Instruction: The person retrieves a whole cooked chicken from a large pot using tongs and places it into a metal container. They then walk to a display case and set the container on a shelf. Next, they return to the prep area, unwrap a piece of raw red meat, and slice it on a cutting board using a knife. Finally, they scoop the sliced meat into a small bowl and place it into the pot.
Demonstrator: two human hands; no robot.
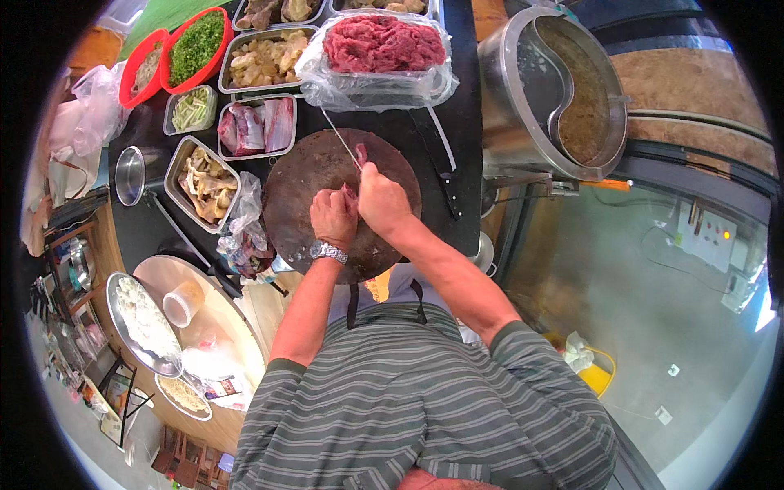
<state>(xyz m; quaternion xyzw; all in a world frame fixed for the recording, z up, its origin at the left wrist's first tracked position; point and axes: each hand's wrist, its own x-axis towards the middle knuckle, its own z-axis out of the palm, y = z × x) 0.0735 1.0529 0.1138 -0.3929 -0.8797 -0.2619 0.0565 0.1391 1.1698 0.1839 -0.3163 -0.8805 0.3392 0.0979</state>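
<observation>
A round, dark chopping block (300,177) stands on the table before me. My right hand (384,199) is closed round the handle end of a knife (338,133), whose thin blade points up and left across the block. Beside the blade, a strip of red meat (361,151) shows just above that hand. Lower on the block, my left hand (334,214), with a metal watch at the wrist, has its fingers curled on a small piece of raw meat (349,192). The fingers hide most of that piece. Both hands are close together over the block.
Above the block are a plastic-lined tray of sliced red meat (383,46) and a metal tray of meat chunks (257,130). Right of it lies a black-handled knife (450,190), near a large divided steel pot (508,92). A ladle (131,176) lies at left.
</observation>
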